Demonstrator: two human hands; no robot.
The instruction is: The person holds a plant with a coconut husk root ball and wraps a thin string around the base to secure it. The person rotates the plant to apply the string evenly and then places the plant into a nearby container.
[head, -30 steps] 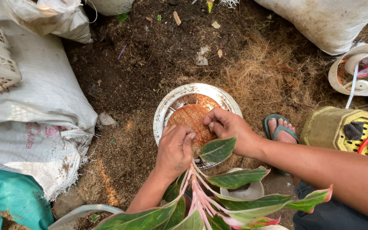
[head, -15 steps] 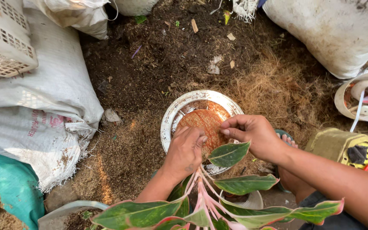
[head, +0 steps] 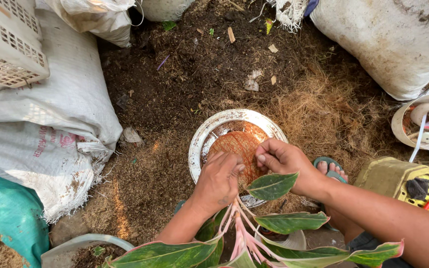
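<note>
Both hands' (head: 218, 184) (head: 282, 160) grip around root ball (head: 237, 147)

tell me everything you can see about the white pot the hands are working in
The white pot is round, seen from straight above, standing upright on ground strewn with dark soil and brown coconut fibre. Its wide rim looks like plastic, scuffed and soiled. Inside sits a reddish-brown fibrous mass. The left hand and right hand press into it at the near side, covering that rim. A plant with pink stems and green leaves rises there.
</note>
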